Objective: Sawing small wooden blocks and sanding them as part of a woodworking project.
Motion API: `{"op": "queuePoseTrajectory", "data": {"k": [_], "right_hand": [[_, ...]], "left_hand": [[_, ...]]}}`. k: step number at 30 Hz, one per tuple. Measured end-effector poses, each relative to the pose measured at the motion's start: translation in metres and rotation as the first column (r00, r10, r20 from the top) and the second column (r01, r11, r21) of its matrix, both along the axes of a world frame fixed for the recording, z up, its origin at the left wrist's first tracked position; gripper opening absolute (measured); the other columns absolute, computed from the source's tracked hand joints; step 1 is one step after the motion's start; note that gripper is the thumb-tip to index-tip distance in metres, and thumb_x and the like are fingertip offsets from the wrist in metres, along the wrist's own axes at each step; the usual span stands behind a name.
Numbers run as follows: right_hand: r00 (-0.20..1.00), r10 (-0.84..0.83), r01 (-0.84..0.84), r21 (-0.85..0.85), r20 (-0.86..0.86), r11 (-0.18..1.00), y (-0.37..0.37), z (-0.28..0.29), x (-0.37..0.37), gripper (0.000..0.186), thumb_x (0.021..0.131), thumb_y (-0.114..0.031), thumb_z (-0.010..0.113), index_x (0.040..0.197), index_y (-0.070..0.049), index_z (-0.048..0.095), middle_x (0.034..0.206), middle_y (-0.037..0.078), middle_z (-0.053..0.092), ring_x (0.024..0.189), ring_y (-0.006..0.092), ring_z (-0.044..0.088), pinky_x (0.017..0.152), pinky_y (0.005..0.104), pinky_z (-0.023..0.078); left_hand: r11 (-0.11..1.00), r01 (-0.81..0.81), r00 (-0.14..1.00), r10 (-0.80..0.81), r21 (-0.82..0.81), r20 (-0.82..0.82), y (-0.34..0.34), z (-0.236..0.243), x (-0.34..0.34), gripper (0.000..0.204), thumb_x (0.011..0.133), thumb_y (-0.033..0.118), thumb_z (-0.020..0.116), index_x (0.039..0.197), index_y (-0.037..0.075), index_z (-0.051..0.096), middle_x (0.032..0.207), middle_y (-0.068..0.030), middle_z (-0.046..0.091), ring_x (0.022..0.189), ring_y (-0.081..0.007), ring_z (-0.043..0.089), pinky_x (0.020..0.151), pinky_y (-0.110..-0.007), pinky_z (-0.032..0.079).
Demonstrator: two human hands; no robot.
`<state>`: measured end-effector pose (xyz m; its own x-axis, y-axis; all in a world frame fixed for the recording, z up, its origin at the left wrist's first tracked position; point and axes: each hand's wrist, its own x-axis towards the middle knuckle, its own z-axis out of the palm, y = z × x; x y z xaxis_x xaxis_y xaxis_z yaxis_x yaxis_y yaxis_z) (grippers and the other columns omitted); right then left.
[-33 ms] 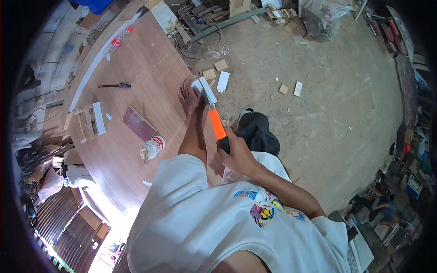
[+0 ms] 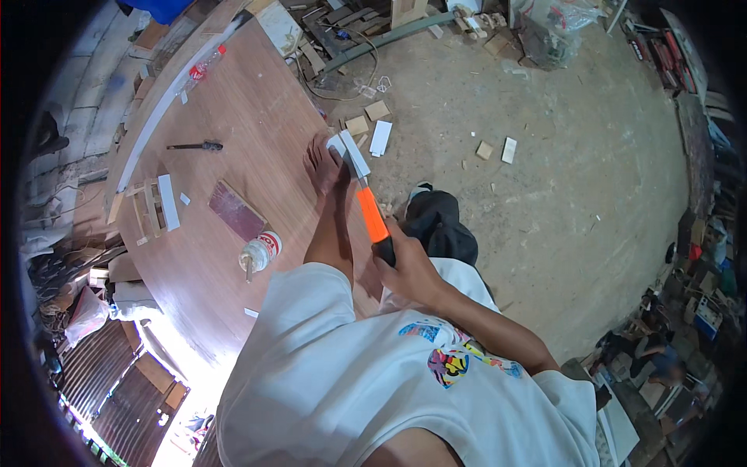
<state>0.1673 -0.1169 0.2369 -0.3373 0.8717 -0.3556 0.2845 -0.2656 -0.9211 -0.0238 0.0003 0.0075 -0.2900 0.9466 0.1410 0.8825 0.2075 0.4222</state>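
My right hand [image 2: 410, 268] is closed round the black end of a handsaw [image 2: 372, 214] with an orange and black handle. The saw points away from me, its blade at a white strip of board [image 2: 355, 154] by the table's right edge. My left hand [image 2: 325, 167] lies on the wooden table [image 2: 257, 117] with its fingers spread. Its thumb side touches the white piece, and nothing is wrapped in the fingers. How far the blade sits in the board is too small to tell.
On the table are a glue bottle [image 2: 261, 251], a dark reddish block [image 2: 237, 210], a black tool [image 2: 194, 146], a small wooden frame [image 2: 156, 206] and a plastic bottle [image 2: 204, 68]. Board offcuts [image 2: 380, 138] lie on the floor beside the table. Scrap wood [image 2: 338, 35] is piled beyond.
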Motion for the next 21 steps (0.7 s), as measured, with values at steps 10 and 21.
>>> {"op": "queuePoseTrajectory", "data": {"k": [10,21], "right_hand": [[0.999,0.033,-0.032,-0.114,0.003,0.993,-0.002,0.065,0.011,0.04,0.078,0.002,0.056,0.116,0.002,0.045,0.078,0.022,0.06,0.073,0.0341,0.065,0.066,0.0349,0.048],[1.0,0.006,-0.006,0.024,-0.009,1.0,0.022,-0.028,-0.005,0.04,0.075,0.002,0.055,0.115,0.002,0.05,0.077,0.02,0.058,0.063,0.0296,0.057,0.063,0.0359,0.046]], "left_hand": [[0.998,0.028,0.999,-0.027,0.054,-0.021,0.003,-0.019,-0.011,0.039,0.091,0.025,0.045,0.127,0.011,0.046,0.139,-0.0089,0.044,0.133,-0.0283,0.035,0.109,-0.05,0.022],[0.999,0.019,0.997,-0.021,0.027,0.073,0.001,-0.004,-0.003,0.037,0.092,0.022,0.043,0.128,0.014,0.046,0.139,-0.0085,0.043,0.135,-0.0269,0.033,0.11,-0.049,0.02]]}}
